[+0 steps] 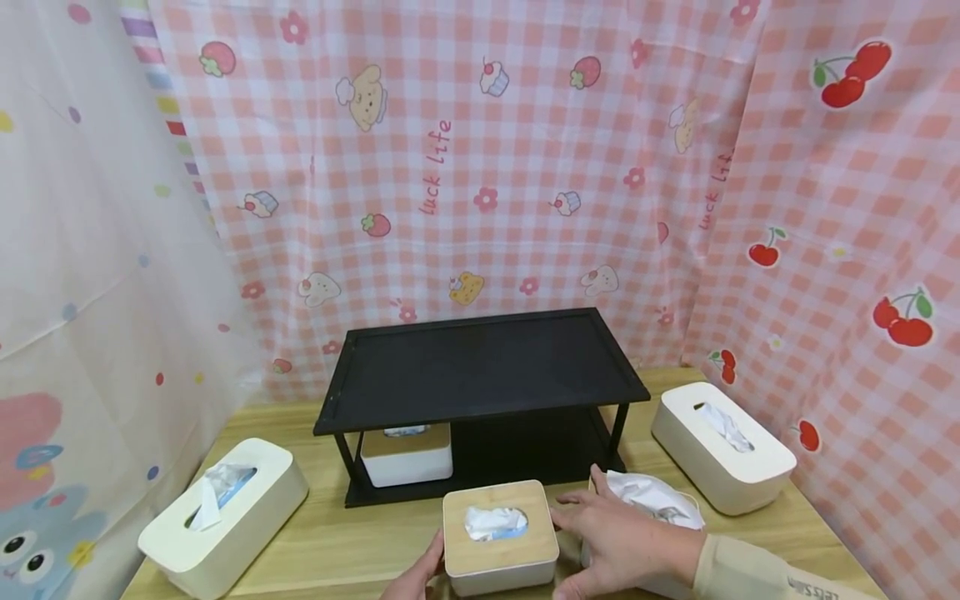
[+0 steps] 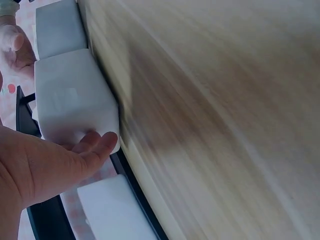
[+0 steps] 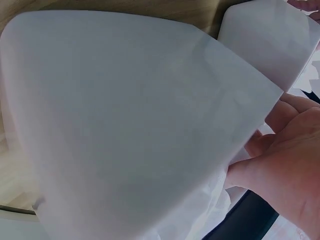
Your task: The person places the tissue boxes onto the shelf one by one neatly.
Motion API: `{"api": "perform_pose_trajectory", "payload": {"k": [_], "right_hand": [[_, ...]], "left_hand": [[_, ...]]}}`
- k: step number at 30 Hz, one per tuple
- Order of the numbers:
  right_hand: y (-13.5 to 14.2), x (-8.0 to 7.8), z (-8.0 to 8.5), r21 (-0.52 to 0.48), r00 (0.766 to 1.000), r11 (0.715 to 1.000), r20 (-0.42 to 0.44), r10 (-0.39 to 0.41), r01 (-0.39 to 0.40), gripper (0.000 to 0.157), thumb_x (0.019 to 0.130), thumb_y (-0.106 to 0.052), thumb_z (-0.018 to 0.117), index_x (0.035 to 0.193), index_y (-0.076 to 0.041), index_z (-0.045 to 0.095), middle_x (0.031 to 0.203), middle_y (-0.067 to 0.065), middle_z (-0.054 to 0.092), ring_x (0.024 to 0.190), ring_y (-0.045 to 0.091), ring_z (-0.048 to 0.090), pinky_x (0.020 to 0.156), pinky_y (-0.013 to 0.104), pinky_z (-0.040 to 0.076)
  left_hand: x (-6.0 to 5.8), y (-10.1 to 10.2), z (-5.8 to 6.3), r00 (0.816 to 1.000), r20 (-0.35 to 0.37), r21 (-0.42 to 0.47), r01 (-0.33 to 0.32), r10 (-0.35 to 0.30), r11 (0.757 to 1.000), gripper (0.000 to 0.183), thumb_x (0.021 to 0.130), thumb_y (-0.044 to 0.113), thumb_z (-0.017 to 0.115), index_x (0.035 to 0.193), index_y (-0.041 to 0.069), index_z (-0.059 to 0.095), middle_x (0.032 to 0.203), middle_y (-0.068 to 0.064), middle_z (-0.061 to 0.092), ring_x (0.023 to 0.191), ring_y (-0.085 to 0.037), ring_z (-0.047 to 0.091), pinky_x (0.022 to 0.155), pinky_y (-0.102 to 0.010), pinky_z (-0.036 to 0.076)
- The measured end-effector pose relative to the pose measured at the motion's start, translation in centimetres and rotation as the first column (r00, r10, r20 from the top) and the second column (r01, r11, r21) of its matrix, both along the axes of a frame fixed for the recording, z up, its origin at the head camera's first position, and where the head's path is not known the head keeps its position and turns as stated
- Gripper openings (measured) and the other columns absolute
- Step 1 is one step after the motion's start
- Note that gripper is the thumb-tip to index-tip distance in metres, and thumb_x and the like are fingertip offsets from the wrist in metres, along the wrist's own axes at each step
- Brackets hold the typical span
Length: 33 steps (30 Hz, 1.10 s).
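A small white tissue box (image 1: 501, 575) with a wooden lid stands at the front of the table. My left hand (image 1: 416, 577) is at its left side, and the left wrist view shows the fingers (image 2: 97, 150) laid against the wall of the box. At the right side of the same box is my right hand (image 1: 630, 537), fingertips right at its edge. Under and behind that hand is another white tissue box (image 3: 125, 110), with tissue bulging from its top; the hand and forearm hide part of it.
Behind them stands a black two-tier rack (image 1: 487, 367), with a wood-lidded tissue box (image 1: 408, 467) at the left of its lower tier. Long white tissue boxes stand to the left (image 1: 247, 517) and to the right (image 1: 705, 458). Patterned curtains (image 1: 487, 167) enclose the wooden table.
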State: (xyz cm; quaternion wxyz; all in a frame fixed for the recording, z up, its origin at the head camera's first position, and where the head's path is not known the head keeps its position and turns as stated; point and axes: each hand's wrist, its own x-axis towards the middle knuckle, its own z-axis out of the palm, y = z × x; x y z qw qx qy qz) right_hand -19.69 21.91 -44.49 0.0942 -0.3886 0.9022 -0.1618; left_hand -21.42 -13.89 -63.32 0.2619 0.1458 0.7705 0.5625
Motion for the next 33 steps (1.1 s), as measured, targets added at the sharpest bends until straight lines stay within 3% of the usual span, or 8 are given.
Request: {"api": "perform_pose_trajectory", "payload": {"k": [2, 5, 8, 11, 18, 25, 30, 33], "right_hand": [[0.0, -0.2, 0.0, 0.001, 1.000, 1.000, 0.004, -0.014, 0.014, 0.093, 0.087, -0.069, 0.078, 0.153, -0.006, 0.059, 0.151, 0.005, 0.066, 0.146, 0.043, 0.053, 0.116, 0.088, 0.012], [-0.1, -0.6, 0.0, -0.009, 0.998, 0.999, 0.025, -0.049, 0.050, 0.094, 0.086, -0.068, 0.080, 0.153, -0.006, 0.058, 0.151, 0.005, 0.066, 0.147, 0.044, 0.051, 0.117, 0.088, 0.009], [-0.2, -1.2, 0.2, -0.019, 0.994, 0.996, 0.061, -0.087, 0.088, 0.095, 0.085, -0.066, 0.081, 0.154, -0.005, 0.058, 0.152, 0.008, 0.065, 0.148, 0.044, 0.049, 0.117, 0.088, 0.006], [-0.2, -1.9, 0.4, -0.018, 0.988, 0.992, 0.102, -0.119, 0.121, 0.094, 0.087, -0.065, 0.080, 0.155, -0.004, 0.055, 0.153, 0.011, 0.064, 0.150, 0.044, 0.048, 0.117, 0.088, 0.004], [-0.1, -3.8, 0.4, -0.043, 0.965, 0.983, 0.205, -0.164, 0.176, 0.091, 0.092, -0.060, 0.078, 0.159, -0.005, 0.051, 0.156, 0.012, 0.061, 0.152, 0.044, 0.045, 0.117, 0.088, -0.001], [-0.1, -4.6, 0.4, -0.109, 0.927, 0.964, 0.321, -0.195, 0.241, 0.087, 0.093, -0.046, 0.083, 0.159, -0.001, 0.048, 0.158, 0.016, 0.058, 0.151, 0.039, 0.049, 0.120, 0.084, 0.000], [-1.1, -4.6, -0.1, -0.161, 0.934, 0.936, 0.231, -0.272, 0.312, 0.074, 0.092, -0.036, 0.086, 0.150, -0.001, 0.057, 0.140, 0.013, 0.072, 0.137, 0.038, 0.063, 0.117, 0.087, 0.012], [-1.7, -4.5, -0.6, -0.185, 0.924, 0.908, 0.151, -0.353, 0.377, 0.065, 0.090, -0.035, 0.087, 0.140, 0.000, 0.064, 0.131, 0.014, 0.076, 0.127, 0.039, 0.069, 0.116, 0.085, 0.021]], "left_hand": [[0.2, 0.3, 0.9, 0.999, -0.035, -0.023, -0.020, 0.019, 1.000, 0.125, 0.086, 0.035, 0.091, 0.170, -0.002, 0.006, 0.168, -0.030, 0.037, 0.149, -0.042, 0.044, 0.115, -0.059, 0.045], [1.6, 1.8, 5.1, 0.993, -0.082, -0.091, -0.098, 0.090, 0.991, 0.125, 0.085, 0.042, 0.091, 0.169, -0.004, 0.011, 0.165, -0.029, 0.043, 0.144, -0.036, 0.051, 0.113, -0.053, 0.049], [3.4, 3.5, 10.7, 0.984, -0.076, -0.110, -0.168, 0.160, 0.980, 0.125, 0.086, 0.048, 0.090, 0.168, -0.007, 0.014, 0.164, -0.031, 0.043, 0.145, -0.045, 0.050, 0.111, -0.066, 0.048], [3.8, 4.4, 13.4, 0.981, -0.093, -0.079, -0.176, 0.169, 0.981, 0.123, 0.089, 0.054, 0.085, 0.168, -0.007, 0.013, 0.167, -0.032, 0.038, 0.151, -0.053, 0.041, 0.113, -0.073, 0.042], [2.4, 5.1, 14.4, 0.971, -0.142, -0.083, -0.205, 0.192, 0.975, 0.114, 0.094, 0.056, 0.079, 0.170, -0.002, 0.018, 0.164, -0.028, 0.044, 0.138, -0.041, 0.055, 0.109, -0.068, 0.048], [1.4, 5.8, 14.8, 0.964, -0.128, 0.006, -0.235, 0.234, 0.972, 0.103, 0.098, 0.051, 0.076, 0.170, 0.003, 0.021, 0.159, -0.022, 0.051, 0.130, -0.034, 0.056, 0.104, -0.059, 0.051], [0.8, 5.9, 15.0, 0.959, -0.156, 0.046, -0.230, 0.235, 0.972, 0.101, 0.099, 0.046, 0.076, 0.169, -0.001, 0.022, 0.160, -0.028, 0.049, 0.137, -0.042, 0.055, 0.106, -0.059, 0.053], [0.4, 6.1, 15.1, 0.961, -0.143, 0.060, -0.232, 0.238, 0.971, 0.100, 0.099, 0.046, 0.076, 0.169, 0.000, 0.021, 0.161, -0.029, 0.048, 0.140, -0.043, 0.053, 0.108, -0.059, 0.052]]}}
